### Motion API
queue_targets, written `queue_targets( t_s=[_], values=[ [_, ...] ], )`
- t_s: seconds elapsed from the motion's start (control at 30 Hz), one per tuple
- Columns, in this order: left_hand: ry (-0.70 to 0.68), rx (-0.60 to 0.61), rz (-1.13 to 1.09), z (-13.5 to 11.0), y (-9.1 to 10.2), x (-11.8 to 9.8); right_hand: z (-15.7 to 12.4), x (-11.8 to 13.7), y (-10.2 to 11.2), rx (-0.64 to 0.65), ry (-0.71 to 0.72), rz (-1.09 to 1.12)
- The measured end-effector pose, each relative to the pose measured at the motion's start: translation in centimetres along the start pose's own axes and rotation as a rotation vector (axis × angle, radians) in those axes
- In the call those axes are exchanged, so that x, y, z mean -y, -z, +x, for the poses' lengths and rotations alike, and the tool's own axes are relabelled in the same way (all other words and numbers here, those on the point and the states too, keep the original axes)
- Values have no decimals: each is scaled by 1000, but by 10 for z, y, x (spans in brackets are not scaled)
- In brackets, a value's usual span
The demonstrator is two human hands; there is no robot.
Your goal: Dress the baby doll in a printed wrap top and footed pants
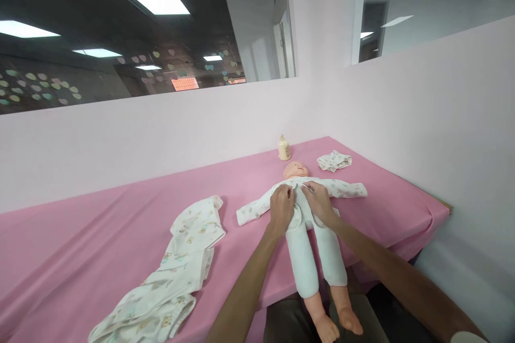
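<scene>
A baby doll (pixel 304 257) lies on its back, head toward the wall, its feet over the table's front edge. It wears a white patterned baby shirt (pixel 346 187) with both sleeves spread out sideways. My left hand (pixel 282 204) pinches the shirt's front edge on the left of the chest. Across from it, my right hand (pixel 319 201) is closed on the other front edge. Between the hands the shirt front parts and the doll's pale cloth body shows. The exact fingertip holds are too small to make out.
Patterned baby clothes (pixel 161 278) lie spread at the left on the pink-covered table (pixel 120 225). A folded patterned cloth (pixel 334 161) lies at the back right. A cream pump bottle (pixel 284 149) stands behind the doll's head. White walls (pixel 422 118) border the table.
</scene>
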State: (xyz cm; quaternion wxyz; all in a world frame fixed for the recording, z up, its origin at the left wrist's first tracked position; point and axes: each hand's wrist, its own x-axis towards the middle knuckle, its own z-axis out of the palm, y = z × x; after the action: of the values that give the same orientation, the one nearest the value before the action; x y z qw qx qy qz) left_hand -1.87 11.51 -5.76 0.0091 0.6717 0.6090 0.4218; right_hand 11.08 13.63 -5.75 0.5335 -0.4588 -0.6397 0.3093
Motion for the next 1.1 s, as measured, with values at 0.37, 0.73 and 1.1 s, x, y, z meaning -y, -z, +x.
queue_targets(
  t_s=[0.37, 0.73, 1.1],
  values=[
    [-165, -36, 172, -5, -12, -2, -9, 1, -3, -8, 65, 42],
    [26, 37, -100, -5, -6, -11, -19, 0, -10, 5, 80, -4],
    [304, 175, -659, 12, -5, 5, -25, -3, -10, 68, 220, -261]
  ],
)
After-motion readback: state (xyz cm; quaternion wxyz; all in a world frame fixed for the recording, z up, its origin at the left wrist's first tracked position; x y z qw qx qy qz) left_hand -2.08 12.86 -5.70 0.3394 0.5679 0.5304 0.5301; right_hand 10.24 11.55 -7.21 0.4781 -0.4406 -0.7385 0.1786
